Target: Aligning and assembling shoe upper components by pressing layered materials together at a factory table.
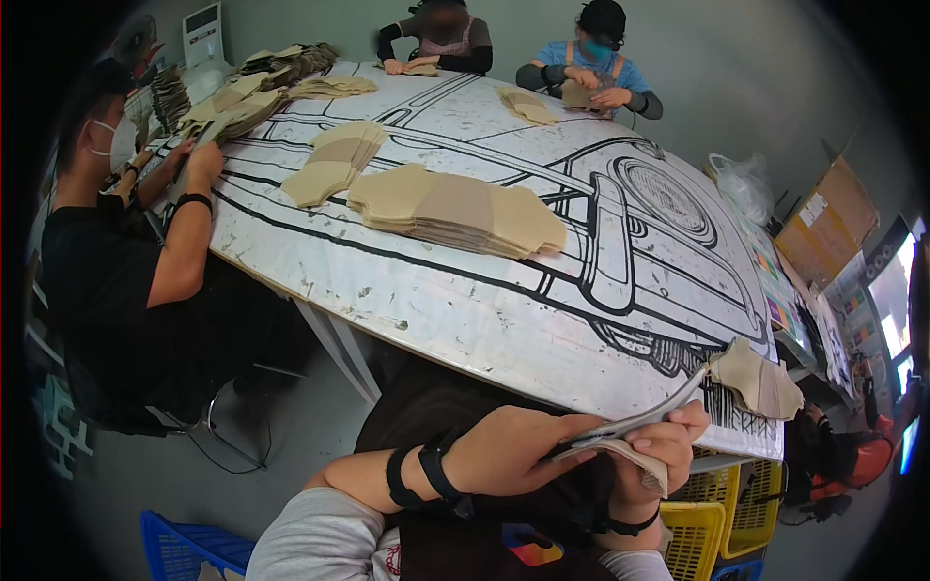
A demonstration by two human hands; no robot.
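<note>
My left hand (513, 450) and my right hand (668, 441) are together below the table's near edge. Both grip a thin flat stack of beige and grey pieces (630, 426) that sticks out toward the upper right. Its far end reaches a small pile of beige pieces (760, 380) lying at the table's near right corner. My left wrist wears a black band (426, 473).
The white table (455, 300) has a black line drawing on it and carries large stacks of beige cut pieces (455, 208). A person in black sits at the left, two more at the far end. Yellow baskets (712, 513) and a blue crate (184, 547) stand on the floor.
</note>
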